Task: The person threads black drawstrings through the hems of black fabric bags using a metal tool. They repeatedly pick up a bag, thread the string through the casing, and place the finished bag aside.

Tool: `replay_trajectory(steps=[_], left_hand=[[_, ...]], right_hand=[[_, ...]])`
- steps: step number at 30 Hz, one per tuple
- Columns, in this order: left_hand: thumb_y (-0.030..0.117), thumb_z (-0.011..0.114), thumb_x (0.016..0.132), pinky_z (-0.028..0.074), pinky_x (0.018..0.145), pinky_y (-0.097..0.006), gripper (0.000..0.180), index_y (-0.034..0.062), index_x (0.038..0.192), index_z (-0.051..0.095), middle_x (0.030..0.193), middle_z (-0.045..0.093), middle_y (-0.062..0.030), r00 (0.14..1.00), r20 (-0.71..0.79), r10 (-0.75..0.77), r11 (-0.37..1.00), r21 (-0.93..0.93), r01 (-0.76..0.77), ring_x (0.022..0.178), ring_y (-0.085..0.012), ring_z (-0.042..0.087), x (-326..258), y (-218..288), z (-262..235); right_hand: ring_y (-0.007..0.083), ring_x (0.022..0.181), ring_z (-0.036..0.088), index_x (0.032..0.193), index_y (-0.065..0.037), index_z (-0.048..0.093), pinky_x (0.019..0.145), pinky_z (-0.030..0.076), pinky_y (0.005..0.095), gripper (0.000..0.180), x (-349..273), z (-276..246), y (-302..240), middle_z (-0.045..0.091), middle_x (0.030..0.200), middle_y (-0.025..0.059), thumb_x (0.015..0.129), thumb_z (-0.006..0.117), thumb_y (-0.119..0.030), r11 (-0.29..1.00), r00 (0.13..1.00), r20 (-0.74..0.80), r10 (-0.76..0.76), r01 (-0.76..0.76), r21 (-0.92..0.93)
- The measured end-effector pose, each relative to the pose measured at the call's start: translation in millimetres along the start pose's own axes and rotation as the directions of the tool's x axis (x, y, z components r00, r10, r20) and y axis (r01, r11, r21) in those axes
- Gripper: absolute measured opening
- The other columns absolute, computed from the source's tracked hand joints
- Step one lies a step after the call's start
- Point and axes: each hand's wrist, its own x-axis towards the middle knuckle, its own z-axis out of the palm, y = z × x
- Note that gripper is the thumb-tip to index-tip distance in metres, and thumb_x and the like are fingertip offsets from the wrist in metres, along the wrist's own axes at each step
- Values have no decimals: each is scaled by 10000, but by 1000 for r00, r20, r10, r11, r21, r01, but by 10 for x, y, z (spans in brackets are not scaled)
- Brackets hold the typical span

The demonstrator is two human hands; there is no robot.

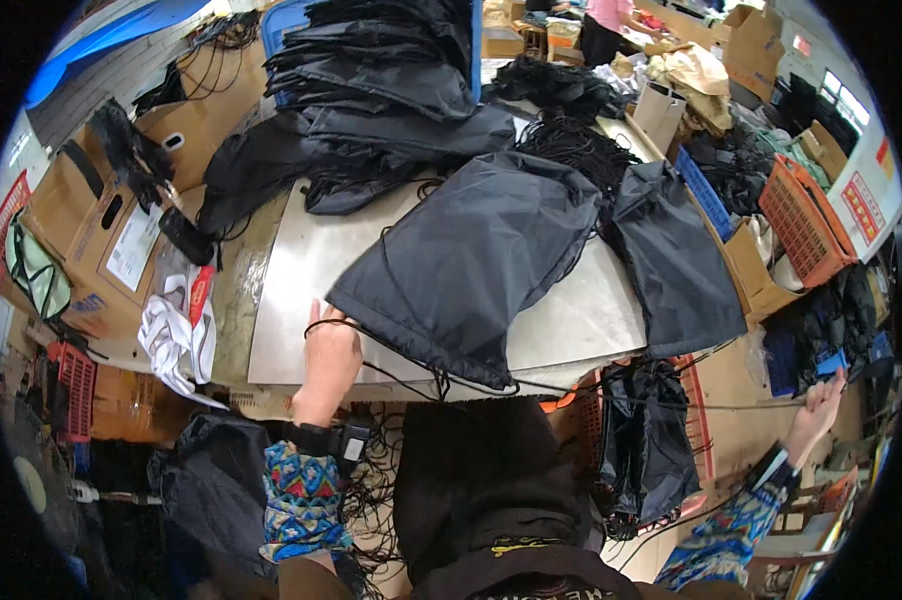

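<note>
The left hand [329,362] pins a black cord [391,372] just left of the drawstring bag [466,265], while the far-flung right hand [819,408] pinches the cord's other end.

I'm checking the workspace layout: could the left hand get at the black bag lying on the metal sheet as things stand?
Probably yes. The left hand rests on the metal sheet right beside the black bag, by its cord, with nothing between them.
</note>
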Motion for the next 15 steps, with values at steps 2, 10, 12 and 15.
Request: replay_trajectory(steps=[2,10,12,15], left_hand=[[-21,525,789,500,856,-441,165,-43,860,672,807,649,-158,905,419,-74,993,-50,105,793,-272,641,-143,-41,-185],[226,651,848,424,961,-391,362,22,1142,590,1141,596,-144,945,-117,304,937,-143,-319,1119,-341,535,-181,1057,-335],[282,644,840,429,938,-374,399,43,1155,586,1160,589,-136,923,25,384,915,-145,-376,1107,-315,540,-410,1076,36],[249,668,830,513,787,-379,280,56,1034,658,973,656,-127,772,564,292,942,-307,-132,896,-278,635,-987,1158,251]], right_hand=[[11,504,287,1172,-45,577,405,212,171,302,-703,792,253,319,628,-78,958,533,-254,939,989,-11,149,-145,-311],[3,508,362,1103,-39,629,424,239,170,275,-2701,2559,1214,493,631,-65,980,497,-246,598,93,599,795,-278,-751],[-4,510,366,1119,-62,634,428,240,166,277,-2879,2742,1474,513,634,-70,977,509,-264,672,17,686,727,-217,-708],[-18,503,368,1120,-79,643,429,241,161,278,-2962,2831,1829,541,637,-75,976,514,-279,714,26,726,688,-203,-670]])
